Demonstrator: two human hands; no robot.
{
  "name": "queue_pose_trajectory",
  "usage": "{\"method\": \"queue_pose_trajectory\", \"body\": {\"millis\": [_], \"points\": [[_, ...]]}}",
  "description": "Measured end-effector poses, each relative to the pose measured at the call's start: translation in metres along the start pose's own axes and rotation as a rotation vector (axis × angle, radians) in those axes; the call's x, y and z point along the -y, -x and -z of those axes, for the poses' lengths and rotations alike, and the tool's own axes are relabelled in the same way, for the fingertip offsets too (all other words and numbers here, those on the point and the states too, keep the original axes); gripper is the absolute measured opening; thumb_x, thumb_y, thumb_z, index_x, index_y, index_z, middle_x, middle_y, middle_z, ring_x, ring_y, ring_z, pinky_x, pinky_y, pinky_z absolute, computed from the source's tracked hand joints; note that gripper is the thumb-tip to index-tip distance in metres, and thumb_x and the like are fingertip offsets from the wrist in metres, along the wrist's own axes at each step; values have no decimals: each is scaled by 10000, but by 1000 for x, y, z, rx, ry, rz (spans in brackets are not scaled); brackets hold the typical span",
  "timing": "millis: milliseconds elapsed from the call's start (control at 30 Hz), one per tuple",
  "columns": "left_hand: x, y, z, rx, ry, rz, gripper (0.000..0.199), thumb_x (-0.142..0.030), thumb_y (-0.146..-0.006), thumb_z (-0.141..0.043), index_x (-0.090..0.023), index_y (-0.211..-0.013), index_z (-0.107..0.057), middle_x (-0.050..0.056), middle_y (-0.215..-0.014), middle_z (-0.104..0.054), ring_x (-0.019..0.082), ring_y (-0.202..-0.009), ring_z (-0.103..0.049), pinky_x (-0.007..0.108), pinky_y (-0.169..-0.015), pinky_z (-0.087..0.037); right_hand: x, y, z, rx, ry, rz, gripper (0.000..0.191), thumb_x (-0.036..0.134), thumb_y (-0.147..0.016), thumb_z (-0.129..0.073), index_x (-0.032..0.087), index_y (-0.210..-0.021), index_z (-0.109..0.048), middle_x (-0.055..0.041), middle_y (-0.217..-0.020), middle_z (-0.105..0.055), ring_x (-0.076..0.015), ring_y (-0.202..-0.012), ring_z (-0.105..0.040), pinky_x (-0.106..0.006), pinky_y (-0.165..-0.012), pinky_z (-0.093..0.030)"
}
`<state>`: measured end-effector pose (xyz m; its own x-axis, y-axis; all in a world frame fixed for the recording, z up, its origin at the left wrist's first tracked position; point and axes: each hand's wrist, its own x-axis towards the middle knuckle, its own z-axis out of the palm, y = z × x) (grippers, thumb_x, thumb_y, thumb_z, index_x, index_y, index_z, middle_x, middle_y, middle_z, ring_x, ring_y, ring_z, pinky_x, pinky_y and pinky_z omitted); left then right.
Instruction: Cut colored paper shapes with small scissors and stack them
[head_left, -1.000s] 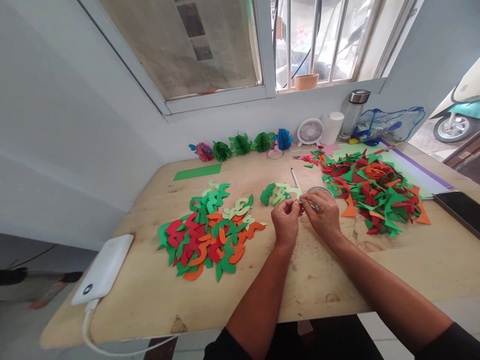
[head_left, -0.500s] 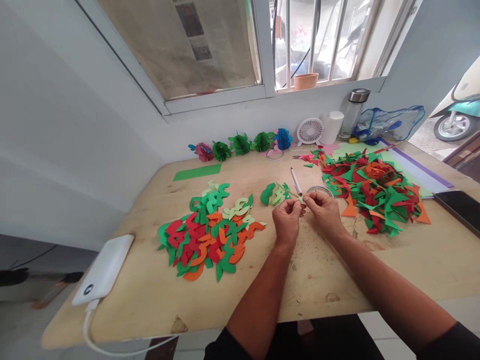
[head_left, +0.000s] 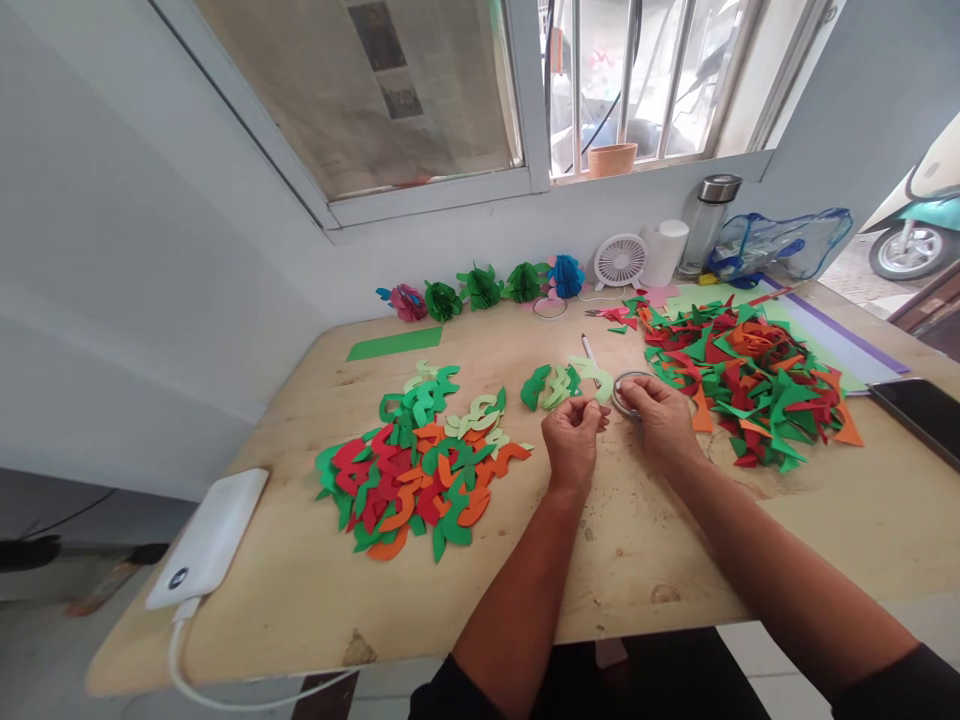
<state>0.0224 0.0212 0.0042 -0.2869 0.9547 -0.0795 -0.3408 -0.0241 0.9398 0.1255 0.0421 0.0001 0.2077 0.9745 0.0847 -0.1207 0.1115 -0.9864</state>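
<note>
My left hand [head_left: 574,440] pinches a curved light green paper cutout [head_left: 598,383] between thumb and finger; the paper stands up beyond the fingertips. My right hand [head_left: 660,415] is a little to the right, its thumb and forefinger pressed together over a grey ring [head_left: 619,400] that looks like a roll of tape. I cannot make out whether anything is between those fingertips. Just beyond the left hand lie light and dark green paper cutouts [head_left: 555,388]. A white pen [head_left: 586,346] lies behind the held paper, partly hidden by it.
To the left spreads a pile of curved red, orange and green cutouts [head_left: 405,480]. Pointed paper scraps [head_left: 757,375] heap on the right, beside a black phone [head_left: 919,412]. Folded paper figures [head_left: 480,288], a small fan [head_left: 621,262] and a glass bottle [head_left: 707,228] line the wall.
My right hand has parted from the left and moved right, over the grey ring. The light green cutout in my left hand now shows its curved shape, raised above the fingers.
</note>
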Motion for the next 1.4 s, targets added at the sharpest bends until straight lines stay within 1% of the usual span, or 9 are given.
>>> {"method": "queue_pose_trajectory", "body": {"millis": [33,100,300,500,633,800,933,1067,1400], "points": [[-1,0,0,-9,7,3,162,-276,-659,-668,-118,-671,-631,42,-590,-682,104,-469,-604,214,-509,-502,2,0,1,-23,14,17,227,396,-687,-680,178,-671,-617,12,-591,-573,-111,-526,-486,-243,-502,-407],[-2,0,1,-14,14,2,170,-279,-662,-666,-113,-686,-638,46,-598,-685,100,-470,-600,216,-514,-505,6,1,2,-23,50,60,213,387,-701,-678,177,-703,-638,5,-622,-588,-114,-550,-496,-245,-522,-413],[-2,0,1,-1,-14,-37,185,-300,-675,-669,-119,-712,-663,47,-609,-682,113,-507,-615,236,-547,-524,8,8,-1,123,263,229,180,358,-766,-631,184,-730,-658,-16,-669,-633,-146,-619,-557,-272,-574,-455],[0,0,3,28,-77,-112,155,-284,-704,-657,-134,-727,-688,36,-648,-689,118,-544,-623,226,-560,-517,10,11,-1,144,474,409,198,329,-830,-556,192,-721,-650,-25,-676,-646,-137,-598,-540,-259,-543,-435],[4,1,4,48,-102,-158,132,-267,-724,-643,-149,-747,-696,38,-688,-702,130,-590,-637,231,-599,-517,10,12,-1,141,515,447,195,311,-839,-541,190,-726,-645,-32,-692,-650,-141,-612,-547,-265,-560,-437],[8,1,5,38,-148,-216,130,-278,-731,-642,-167,-759,-704,34,-693,-698,143,-622,-640,240,-633,-517,9,12,-2,104,578,502,180,291,-840,-538,193,-739,-650,-35,-696,-651,-144,-606,-542,-275,-572,-437],[6,1,5,35,-166,-226,124,-257,-733,-629,-163,-751,-707,21,-681,-691,131,-608,-624,226,-621,-509,9,14,-3,93,599,540,178,273,-847,-537,194,-736,-652,-36,-688,-642,-146,-610,-547,-278,-586,-442],[4,2,4,46,-161,-216,128,-236,-734,-614,-152,-757,-709,8,-663,-680,119,-596,-607,213,-607,-500,8,15,-4,79,590,546,171,269,-850,-540,197,-751,-659,-41,-715,-653,-155,-649,-575,-281,-603,-455],[4,1,6,66,-174,-224,125,-233,-734,-603,-140,-746,-686,2,-656,-661,114,-601,-596,215,-606,-489,5,15,-2,71,635,591,158,255,-846,-552,196,-748,-662,-38,-716,-647,-156,-659,-564,-285,-613,-449]]}}
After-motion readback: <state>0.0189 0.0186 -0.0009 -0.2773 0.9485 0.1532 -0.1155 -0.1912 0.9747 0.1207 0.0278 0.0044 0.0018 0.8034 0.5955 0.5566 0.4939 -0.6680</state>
